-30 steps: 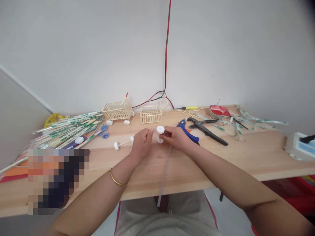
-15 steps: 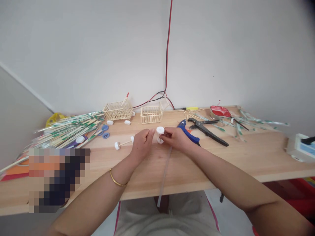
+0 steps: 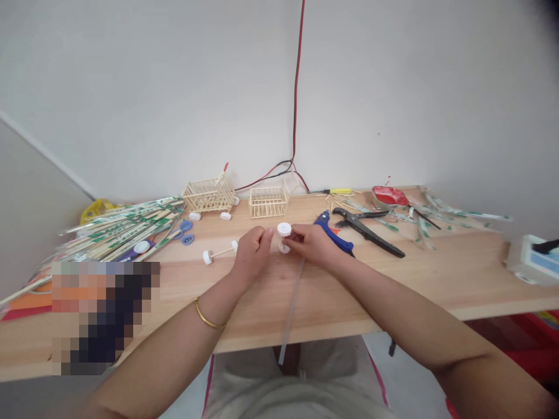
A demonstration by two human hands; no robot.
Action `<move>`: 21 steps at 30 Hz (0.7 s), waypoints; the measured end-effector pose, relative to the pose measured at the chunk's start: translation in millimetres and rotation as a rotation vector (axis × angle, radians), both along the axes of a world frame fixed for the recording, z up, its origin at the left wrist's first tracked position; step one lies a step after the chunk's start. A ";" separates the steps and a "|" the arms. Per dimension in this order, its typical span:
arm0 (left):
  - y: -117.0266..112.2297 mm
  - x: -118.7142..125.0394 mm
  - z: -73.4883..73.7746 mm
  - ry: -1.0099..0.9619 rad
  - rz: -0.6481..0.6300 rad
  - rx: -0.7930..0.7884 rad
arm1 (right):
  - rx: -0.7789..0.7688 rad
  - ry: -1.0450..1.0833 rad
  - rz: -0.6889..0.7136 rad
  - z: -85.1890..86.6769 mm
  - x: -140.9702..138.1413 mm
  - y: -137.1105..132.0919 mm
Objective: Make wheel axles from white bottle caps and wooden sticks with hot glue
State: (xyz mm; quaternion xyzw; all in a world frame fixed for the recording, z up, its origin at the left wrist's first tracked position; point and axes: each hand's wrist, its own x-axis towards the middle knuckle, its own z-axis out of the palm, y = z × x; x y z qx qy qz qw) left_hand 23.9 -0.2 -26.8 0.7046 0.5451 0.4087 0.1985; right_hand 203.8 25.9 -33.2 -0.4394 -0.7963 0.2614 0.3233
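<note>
**Inspector:** Item in hand?

**Recorder:** A small axle of two round white plastic caps (image 3: 284, 229) joined by a thin stick, one cap above the other. It stands around the middle of the pale wooden table (image 3: 437, 279), nearer the far edge. The right hand (image 3: 311, 243) pinches it between thumb and fingers, closed on the axle. The left hand (image 3: 251, 254) lies just beside it, fingers curled narrow; whether it touches the axle cannot be told.

**Inspector:** Adjacent items?

**Recorder:** A second white-capped stick axle (image 3: 219, 254) lies flat, just left of the left hand. A long translucent glue stick (image 3: 292, 302) runs from under the right hand past the near edge. A blue glue gun (image 3: 334, 234) sits beside the right hand, black-handled pliers (image 3: 367, 230) beyond it.

**Inspector:** Far edge?

**Recorder:** A wheeled cart of pale sticks (image 3: 208, 198), and an open stick basket (image 3: 268, 203) beside it. Wrapped chopsticks in green-printed sleeves (image 3: 122, 230) are heaped toward the left edge.
</note>
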 end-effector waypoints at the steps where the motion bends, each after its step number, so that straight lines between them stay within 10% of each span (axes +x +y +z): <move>1: 0.5 0.0 -1.1 -0.010 0.002 0.002 | 0.003 -0.003 0.000 0.2 0.1 0.0; 21: -6.0 3.0 6.7 0.005 -0.015 -0.001 | -0.008 0.021 0.016 3.5 -0.8 -1.4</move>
